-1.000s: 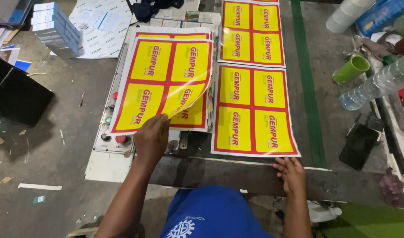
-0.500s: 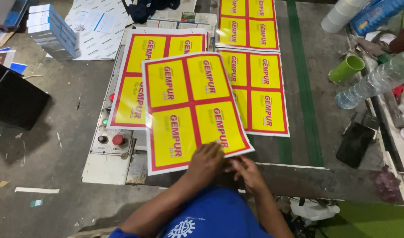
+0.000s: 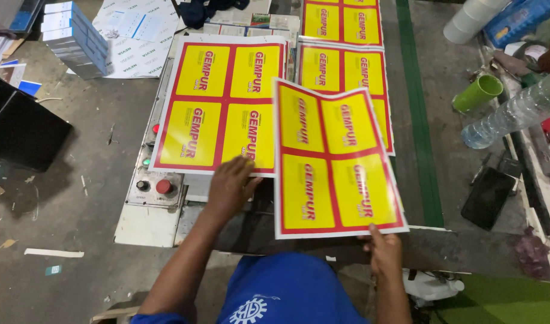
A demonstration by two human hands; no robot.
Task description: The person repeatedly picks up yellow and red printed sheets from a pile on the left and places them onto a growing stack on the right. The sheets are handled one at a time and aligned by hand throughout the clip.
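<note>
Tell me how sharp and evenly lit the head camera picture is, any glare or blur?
Head view: light is soft and even, shadows faint. The lifted yellow-and-red printed sheet in the right hand looks slightly soft and shows pale sheen near its top; the stack of printed sheets under the left hand is crisp. Edges bend from wide-angle distortion.

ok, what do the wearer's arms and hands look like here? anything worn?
Both the left hand and right hand are bare: no gloves, and no rings or watch visible. Forearms are uncovered. A blue short sleeve shows at the left arm's upper end, matching the blue shirt with a white gear emblem.
</note>
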